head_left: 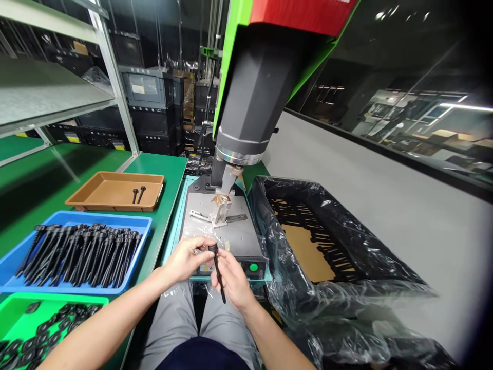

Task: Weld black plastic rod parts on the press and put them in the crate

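Note:
A long black ribbed rod with a wide round head [218, 272] is held in front of the machine's base plate, head up and tilted. My left hand [189, 259] pinches at its head from the left. My right hand [233, 280] has its fingers closed round the shaft, whose thin tip points down. Just beyond my hands stands a metal fixture [221, 213] on the grey base plate [200, 226]. Above the fixture hangs the press machine's dark head [248, 97] with its metal tip.
At left, a blue tray [144, 226] holds many similar black rods, a green tray [15, 313] holds black rings, and a brown tray [111, 192] holds two short black parts. At right stands a bin lined with black plastic [346, 216], with rods on cardboard. A green button [253, 267] faces me.

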### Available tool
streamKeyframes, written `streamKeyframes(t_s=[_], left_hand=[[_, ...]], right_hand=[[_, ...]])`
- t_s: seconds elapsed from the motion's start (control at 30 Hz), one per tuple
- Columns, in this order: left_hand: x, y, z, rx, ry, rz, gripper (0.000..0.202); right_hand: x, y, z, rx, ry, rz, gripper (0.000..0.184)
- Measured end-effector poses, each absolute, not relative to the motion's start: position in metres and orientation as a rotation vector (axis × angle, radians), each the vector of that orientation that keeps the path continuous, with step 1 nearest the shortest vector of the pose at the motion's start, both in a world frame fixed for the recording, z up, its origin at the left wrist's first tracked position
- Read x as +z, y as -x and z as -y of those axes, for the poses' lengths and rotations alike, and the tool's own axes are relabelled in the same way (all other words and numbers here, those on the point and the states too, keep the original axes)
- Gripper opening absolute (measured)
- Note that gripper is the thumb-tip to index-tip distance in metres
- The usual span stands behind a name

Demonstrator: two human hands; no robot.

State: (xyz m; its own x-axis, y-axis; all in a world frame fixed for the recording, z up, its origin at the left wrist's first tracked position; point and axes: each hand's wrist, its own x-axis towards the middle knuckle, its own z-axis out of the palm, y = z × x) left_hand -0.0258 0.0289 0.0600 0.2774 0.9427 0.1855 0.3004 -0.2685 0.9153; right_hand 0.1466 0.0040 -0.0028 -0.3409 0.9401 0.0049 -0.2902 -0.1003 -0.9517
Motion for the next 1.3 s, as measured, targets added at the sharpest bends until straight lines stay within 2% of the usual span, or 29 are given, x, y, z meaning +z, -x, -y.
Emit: streamKeyframes(t_s=[0.2,0.33,0.43,0.5,0.67,0.83,1.07,1.3], left_hand=[[0.058,0.016,-0.034,0.968,-1.918,-1.089,0.023],[0.053,0.018,-0.034,0.979,-1.914,-1.114,0.033],[0.051,0.026,-0.029,0.996,-1.879,-1.189,0.041],[0.05,0.034,-0.023,0.989,-1.846,-1.251,0.042],[0.042,0.057,-0.005,0.936,-1.778,-1.362,0.027],[0.028,0.072,0.021,0.795,-1.709,-1.385,0.029],[0.005,0.09,0.055,0.73,-1.569,-1.441,0.033],[-0.014,0.108,0.071,0.734,-1.453,-1.447,0.037]], right_hand=[[0.007,-0.149,-0.027,1.626,0.838,1.103,0.045],[0.012,-0.152,-0.044,1.73,0.788,1.155,0.048],[0.014,-0.155,-0.069,1.71,0.824,1.168,0.042],[0.014,-0.16,-0.093,1.545,0.891,1.157,0.035],[0.013,-0.177,-0.165,0.989,1.033,1.286,0.029],[0.007,-0.183,-0.217,0.764,1.111,1.508,0.033],[0.01,-0.179,-0.251,0.807,1.189,1.648,0.033],[0.017,-0.176,-0.262,1.107,1.158,1.657,0.038]])
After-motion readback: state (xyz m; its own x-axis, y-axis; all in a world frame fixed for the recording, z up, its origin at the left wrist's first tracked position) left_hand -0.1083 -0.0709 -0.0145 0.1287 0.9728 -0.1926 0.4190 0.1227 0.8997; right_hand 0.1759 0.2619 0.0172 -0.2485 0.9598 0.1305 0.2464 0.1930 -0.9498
